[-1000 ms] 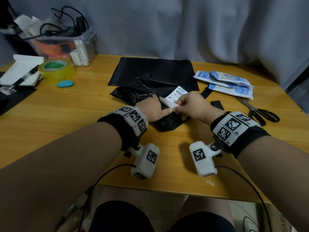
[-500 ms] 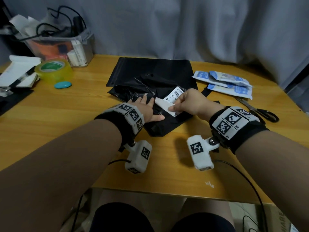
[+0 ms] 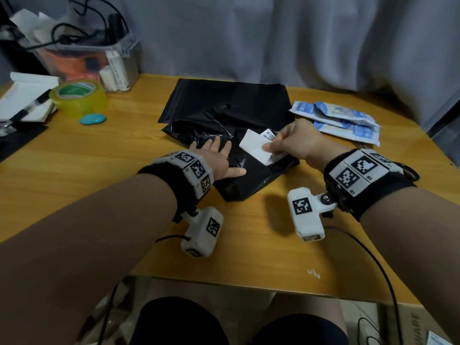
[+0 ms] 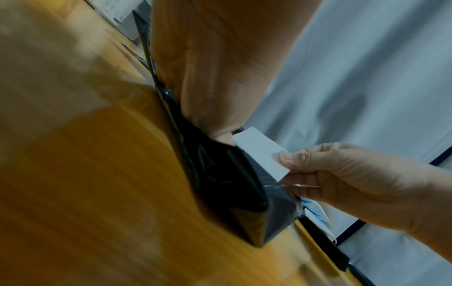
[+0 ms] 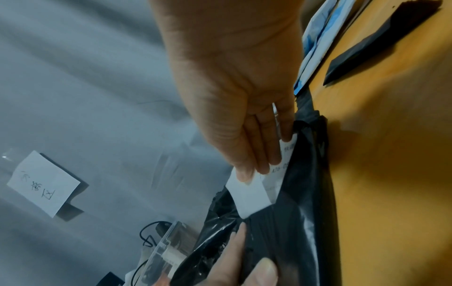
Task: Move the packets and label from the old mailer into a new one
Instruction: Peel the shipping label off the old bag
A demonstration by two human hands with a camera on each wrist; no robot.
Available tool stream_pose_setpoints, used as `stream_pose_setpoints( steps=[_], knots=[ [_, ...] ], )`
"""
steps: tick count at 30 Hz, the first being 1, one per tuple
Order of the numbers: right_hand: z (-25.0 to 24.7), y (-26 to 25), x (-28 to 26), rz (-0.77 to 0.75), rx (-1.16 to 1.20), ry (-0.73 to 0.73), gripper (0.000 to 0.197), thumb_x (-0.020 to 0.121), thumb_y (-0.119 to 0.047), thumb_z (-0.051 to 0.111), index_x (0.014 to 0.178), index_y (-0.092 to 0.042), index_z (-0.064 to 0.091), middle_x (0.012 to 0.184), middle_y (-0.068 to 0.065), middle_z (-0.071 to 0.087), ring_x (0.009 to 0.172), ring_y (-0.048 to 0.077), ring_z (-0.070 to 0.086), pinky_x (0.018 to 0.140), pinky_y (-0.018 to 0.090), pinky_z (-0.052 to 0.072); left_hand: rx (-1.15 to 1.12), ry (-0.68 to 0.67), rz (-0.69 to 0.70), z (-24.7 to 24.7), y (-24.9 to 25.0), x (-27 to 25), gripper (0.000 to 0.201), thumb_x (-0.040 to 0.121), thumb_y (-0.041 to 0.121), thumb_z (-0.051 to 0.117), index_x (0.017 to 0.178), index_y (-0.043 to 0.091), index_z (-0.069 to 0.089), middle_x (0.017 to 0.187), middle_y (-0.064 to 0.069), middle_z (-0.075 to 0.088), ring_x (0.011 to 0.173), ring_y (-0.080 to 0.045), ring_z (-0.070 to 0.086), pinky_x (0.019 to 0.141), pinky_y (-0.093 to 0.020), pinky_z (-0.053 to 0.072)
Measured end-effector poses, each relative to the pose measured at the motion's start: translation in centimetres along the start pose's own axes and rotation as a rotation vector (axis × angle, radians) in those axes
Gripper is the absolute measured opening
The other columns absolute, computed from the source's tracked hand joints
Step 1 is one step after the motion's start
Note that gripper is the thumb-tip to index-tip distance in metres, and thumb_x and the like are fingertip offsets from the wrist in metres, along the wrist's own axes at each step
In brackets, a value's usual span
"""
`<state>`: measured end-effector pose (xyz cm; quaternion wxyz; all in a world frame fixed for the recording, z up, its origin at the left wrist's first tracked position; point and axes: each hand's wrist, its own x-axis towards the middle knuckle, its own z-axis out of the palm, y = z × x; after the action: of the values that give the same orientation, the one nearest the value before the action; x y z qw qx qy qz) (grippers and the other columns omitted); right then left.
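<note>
Table: yellow wood.
New mailer: flat, smooth black, behind the old one.
Old mailer: crumpled glossy black, mid-table.
Packets: blue-white, piled at right.
Left hand: fingers spread flat, pressing the old mailer.
Right hand: pinching the label.
Label: white, half peeled, blank underside curled up.

The label on the black mailer shows the partial digits "476-0"; its other print is too blurred to read. A white slip on the grey cloth carries handwritten characters, not clearly legible. A printed sheet reads "150".
</note>
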<state>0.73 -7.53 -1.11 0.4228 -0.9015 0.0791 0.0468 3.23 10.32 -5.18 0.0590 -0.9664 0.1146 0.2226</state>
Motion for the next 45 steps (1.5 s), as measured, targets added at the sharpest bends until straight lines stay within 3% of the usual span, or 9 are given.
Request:
stream_pose_setpoints(
  steps=[8, 12, 17, 23, 26, 31, 34, 40, 45],
  knots=[
    [1.3, 0.8, -0.3, -0.078, 0.084, 0.122, 0.007, 0.082, -0.006, 0.068, 0.079, -0.01, 0.065, 0.073, 0.0, 0.059, 0.069, 0.013, 0.058, 0.07, 0.027, 0.051, 0.227, 0.122, 0.055, -1.2, 0.6, -0.6, 0.094, 0.084, 0.074, 0.025, 0.15, 0.012, 0.002, 0.158, -0.012, 0.009, 0.146, -0.024, 0.007, 0.116, -0.051, -0.004],
    [2.3, 0.0, -0.9, -0.219, 0.006, 0.027, 0.04, 0.084, 0.008, 0.051, 0.114, -0.016, 0.061, 0.094, -0.003, 0.054, 0.082, 0.014, 0.056, 0.063, 0.024, 0.055, 0.135, 0.255, 0.221, -1.1, 1.9, -1.6, 0.08, 0.09, 0.061, 0.035, 0.144, 0.002, 0.024, 0.148, -0.015, 0.034, 0.135, -0.028, 0.034, 0.112, -0.044, 0.026],
    [2.6, 0.0, -0.9, -0.267, -0.14, 0.013, 0.024, 0.091, -0.007, 0.05, 0.104, -0.004, 0.07, 0.081, -0.007, 0.06, 0.061, -0.003, 0.057, 0.058, 0.001, 0.043, -0.106, 0.058, 0.217, 0.2, 2.2, -2.0, 0.082, 0.093, 0.061, 0.022, 0.149, 0.008, -0.006, 0.159, -0.009, -0.004, 0.147, -0.023, 0.002, 0.119, -0.045, 0.012],
    [2.3, 0.6, -0.9, -0.201, 0.032, 0.022, 0.036, 0.089, -0.028, 0.062, 0.109, 0.002, 0.065, 0.093, 0.014, 0.065, 0.072, 0.012, 0.06, 0.043, 0.001, 0.037, -0.05, 0.01, 0.192, 0.1, 1.8, -1.7, 0.087, 0.091, 0.064, 0.027, 0.149, 0.012, -0.012, 0.158, -0.001, -0.015, 0.146, -0.017, -0.008, 0.119, -0.044, 0.004],
    [2.1, 1.0, -0.6, -0.215, -0.09, 0.025, 0.05, 0.083, -0.028, 0.07, 0.127, -0.015, 0.052, 0.086, -0.003, 0.057, 0.069, 0.006, 0.055, 0.053, 0.01, 0.043, -0.033, -0.01, 0.177, -0.2, 1.7, -1.3, 0.09, 0.088, 0.067, 0.029, 0.15, 0.014, -0.01, 0.158, 0.0, -0.016, 0.146, -0.017, -0.009, 0.119, -0.045, 0.003],
    [2.7, 0.0, -0.3, -0.151, -0.153, 0.008, 0.052, 0.085, -0.018, 0.064, 0.134, -0.017, 0.044, 0.101, -0.001, 0.055, 0.073, 0.011, 0.057, 0.051, 0.013, 0.042, -0.027, -0.001, 0.149, 0.2, 1.6, -1.3, 0.091, 0.086, 0.072, 0.026, 0.149, 0.019, -0.011, 0.157, 0.004, -0.017, 0.146, -0.015, -0.011, 0.118, -0.046, -0.001],
    [2.9, -0.9, -0.2, -0.249, -0.222, -0.033, 0.043, 0.086, -0.003, 0.054, 0.125, -0.02, 0.05, 0.091, -0.005, 0.051, 0.075, 0.01, 0.055, 0.05, 0.016, 0.041, -0.036, 0.012, 0.147, 0.4, 1.5, -1.1, 0.091, 0.084, 0.074, 0.025, 0.149, 0.022, -0.014, 0.157, 0.006, -0.018, 0.146, -0.015, -0.012, 0.118, -0.047, -0.002],
    [2.6, -1.1, 0.2, -0.204, -0.301, 0.024, 0.022, 0.091, -0.023, 0.057, 0.086, -0.006, 0.07, 0.08, 0.001, 0.064, 0.082, 0.015, 0.06, 0.058, 0.015, 0.038, -0.019, -0.02, 0.125, 0.4, 1.6, -0.7, 0.092, 0.083, 0.075, 0.023, 0.148, 0.023, -0.016, 0.156, 0.007, -0.021, 0.145, -0.015, -0.014, 0.117, -0.049, -0.002],
    [2.4, -0.5, 0.2, -0.202, -0.268, 0.082, 0.023, 0.092, -0.018, 0.058, 0.1, -0.002, 0.072, 0.102, 0.009, 0.07, 0.096, 0.015, 0.063, 0.078, 0.016, 0.043, -0.019, -0.023, 0.11, 0.6, 1.5, -0.4, 0.092, 0.082, 0.076, 0.022, 0.147, 0.024, -0.018, 0.156, 0.008, -0.022, 0.145, -0.015, -0.015, 0.116, -0.05, -0.004]
  ],
)
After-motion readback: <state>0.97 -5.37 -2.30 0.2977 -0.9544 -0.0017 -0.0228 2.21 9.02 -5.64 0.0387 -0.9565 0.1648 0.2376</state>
